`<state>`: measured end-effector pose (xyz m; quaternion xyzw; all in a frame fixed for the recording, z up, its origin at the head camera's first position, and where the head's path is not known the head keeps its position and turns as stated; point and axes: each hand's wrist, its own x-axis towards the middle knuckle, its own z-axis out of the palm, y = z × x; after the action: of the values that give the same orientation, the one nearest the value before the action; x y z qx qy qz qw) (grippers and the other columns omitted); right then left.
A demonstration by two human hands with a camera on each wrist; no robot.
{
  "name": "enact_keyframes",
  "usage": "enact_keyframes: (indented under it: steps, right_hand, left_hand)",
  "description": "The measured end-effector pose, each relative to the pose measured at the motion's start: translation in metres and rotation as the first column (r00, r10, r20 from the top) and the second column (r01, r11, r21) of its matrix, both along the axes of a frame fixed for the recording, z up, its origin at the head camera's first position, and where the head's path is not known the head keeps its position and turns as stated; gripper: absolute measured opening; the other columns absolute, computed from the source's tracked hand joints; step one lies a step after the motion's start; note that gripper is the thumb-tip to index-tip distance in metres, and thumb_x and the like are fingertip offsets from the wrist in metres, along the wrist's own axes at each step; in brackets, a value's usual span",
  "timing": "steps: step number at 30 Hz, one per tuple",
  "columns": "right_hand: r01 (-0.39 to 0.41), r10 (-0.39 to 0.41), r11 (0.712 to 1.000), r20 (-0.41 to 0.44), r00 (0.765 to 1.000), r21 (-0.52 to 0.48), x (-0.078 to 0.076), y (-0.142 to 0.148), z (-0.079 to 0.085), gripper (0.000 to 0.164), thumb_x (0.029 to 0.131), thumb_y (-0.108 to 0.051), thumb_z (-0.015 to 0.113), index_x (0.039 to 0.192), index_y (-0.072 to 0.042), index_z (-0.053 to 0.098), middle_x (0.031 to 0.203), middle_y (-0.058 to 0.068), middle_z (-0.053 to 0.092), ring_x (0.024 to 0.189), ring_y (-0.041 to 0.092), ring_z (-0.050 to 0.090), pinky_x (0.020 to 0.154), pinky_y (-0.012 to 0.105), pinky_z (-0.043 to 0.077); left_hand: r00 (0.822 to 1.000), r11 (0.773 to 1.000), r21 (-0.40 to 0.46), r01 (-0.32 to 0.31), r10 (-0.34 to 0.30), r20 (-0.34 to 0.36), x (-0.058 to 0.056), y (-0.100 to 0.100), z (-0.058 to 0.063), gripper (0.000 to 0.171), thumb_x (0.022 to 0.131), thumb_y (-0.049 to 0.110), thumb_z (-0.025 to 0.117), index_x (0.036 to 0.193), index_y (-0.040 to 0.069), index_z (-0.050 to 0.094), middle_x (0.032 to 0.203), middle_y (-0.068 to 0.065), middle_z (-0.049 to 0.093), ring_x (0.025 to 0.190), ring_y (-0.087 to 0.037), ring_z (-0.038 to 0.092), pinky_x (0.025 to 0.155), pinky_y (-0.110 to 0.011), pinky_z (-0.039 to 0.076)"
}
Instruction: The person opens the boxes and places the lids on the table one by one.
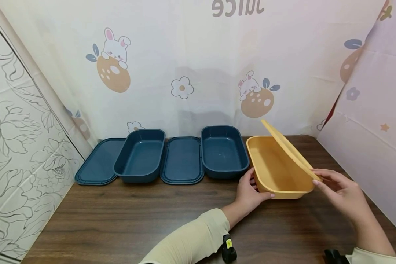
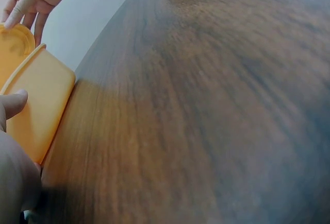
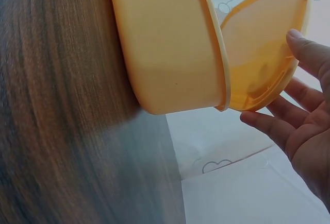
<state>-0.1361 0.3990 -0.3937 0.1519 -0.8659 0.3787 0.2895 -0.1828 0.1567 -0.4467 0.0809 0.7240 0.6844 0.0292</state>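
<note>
A yellow rectangular food container [image 1: 288, 195] stands upright on the table's right side. My left hand [image 1: 249, 193] grips its near left corner, thumb on the front wall and fingers along the left side. Between thumb and fingers, my right hand [image 1: 342, 192] pinches the near end of the yellow lid [image 1: 288, 149]. The lid is tilted over the container's right side, its far end raised, so the inside shows. In the right wrist view, the lid [image 3: 263, 59] slants beside the container's rim [image 3: 223, 74]. The left wrist view catches only part of the container wall [image 2: 44, 100].
Left of the yellow container stand a dark blue container [image 1: 224, 150], a flat blue lid [image 1: 182, 161], a second blue container [image 1: 140, 156] and another blue lid [image 1: 99, 165]. A printed curtain [image 1: 211, 99] hangs behind the wooden table [image 1: 118, 227]; white panels flank it.
</note>
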Motion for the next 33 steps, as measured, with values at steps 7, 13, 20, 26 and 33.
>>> enact_keyframes:
  steps: [7,13,20,26,33]
  right_hand:
    - [0.028,-0.027,0.999,0.027,0.999,-0.029,0.003,0.0,0.003,0.038,0.079,0.019,0.069,0.115,0.008,0.065,0.11,-0.023,0.063,0.095,-0.008,0.06,0.076,0.006,0.047]
    - [0.045,-0.045,0.997,0.007,0.999,-0.055,0.003,0.004,0.0,0.035,0.079,0.019,0.069,0.112,0.009,0.065,0.107,-0.022,0.064,0.09,-0.008,0.061,0.074,0.005,0.046]
    - [0.092,-0.092,0.992,0.002,0.996,-0.084,0.002,0.008,-0.002,0.03,0.08,0.016,0.069,0.109,0.009,0.064,0.1,-0.025,0.063,0.083,-0.01,0.059,0.068,0.005,0.045]
    - [0.14,-0.136,0.985,0.037,0.99,-0.106,0.003,0.01,-0.003,0.025,0.084,0.01,0.07,0.107,0.003,0.066,0.096,-0.028,0.063,0.079,-0.011,0.059,0.065,0.005,0.045]
    - [0.167,-0.158,0.975,0.073,0.985,-0.145,0.004,0.014,-0.005,0.026,0.085,0.008,0.069,0.109,-0.001,0.067,0.093,-0.026,0.064,0.079,-0.011,0.06,0.065,0.005,0.045]
  left_hand:
    - [1.0,1.0,0.001,0.001,-0.001,0.011,0.0,0.0,0.002,0.09,0.062,0.006,0.093,0.14,0.017,0.048,0.113,0.009,0.051,0.096,-0.008,0.057,0.085,-0.027,0.052]
    - [1.0,1.0,0.011,0.004,-0.005,0.02,0.0,0.001,0.002,0.091,0.062,0.005,0.093,0.14,0.016,0.049,0.113,0.01,0.05,0.096,-0.007,0.057,0.085,-0.025,0.051]
    - [0.999,1.0,0.013,-0.002,0.001,0.033,-0.001,0.002,0.003,0.09,0.061,0.006,0.093,0.139,0.018,0.051,0.112,0.012,0.05,0.094,-0.003,0.055,0.085,-0.023,0.051]
    - [1.0,1.0,-0.024,0.009,-0.008,0.018,0.0,0.001,0.001,0.098,0.061,0.017,0.095,0.145,0.02,0.045,0.122,0.01,0.049,0.099,-0.003,0.052,0.087,-0.024,0.05]
    - [0.999,0.999,0.037,0.029,-0.029,-0.024,-0.003,0.003,-0.005,0.102,0.064,0.02,0.094,0.149,0.019,0.039,0.132,0.009,0.048,0.106,-0.003,0.051,0.087,-0.022,0.049]
